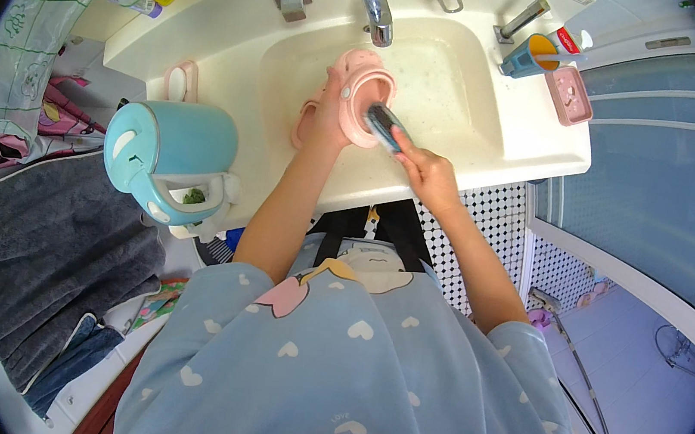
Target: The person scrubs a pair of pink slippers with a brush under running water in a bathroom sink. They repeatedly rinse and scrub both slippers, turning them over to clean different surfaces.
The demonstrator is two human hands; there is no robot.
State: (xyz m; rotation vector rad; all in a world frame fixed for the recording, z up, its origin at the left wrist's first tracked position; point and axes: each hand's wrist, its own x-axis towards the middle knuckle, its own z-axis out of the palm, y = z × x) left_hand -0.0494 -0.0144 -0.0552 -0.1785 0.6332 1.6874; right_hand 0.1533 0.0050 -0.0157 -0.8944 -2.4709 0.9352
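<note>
My left hand [329,114] grips a pink clog [350,97] over the front part of the basin [485,104], its opening facing up towards me. In my right hand [429,174] is a scrubbing brush [384,122] with dark bristles, its head at the clog's opening near the heel. A second pink clog [305,124] lies to the left, partly behind my left hand and wrist. The chrome faucet [376,12] hangs over the basin beyond the clogs. Whether the bristles touch the inside of the clog is hard to tell.
A light-blue electric kettle [194,139] stands on the counter at left, near a pink holder [182,81]. To the right are a blue cup [523,59] holding a toothbrush and a pink soap dish [568,96]. A glass shower door [656,144] borders the right side.
</note>
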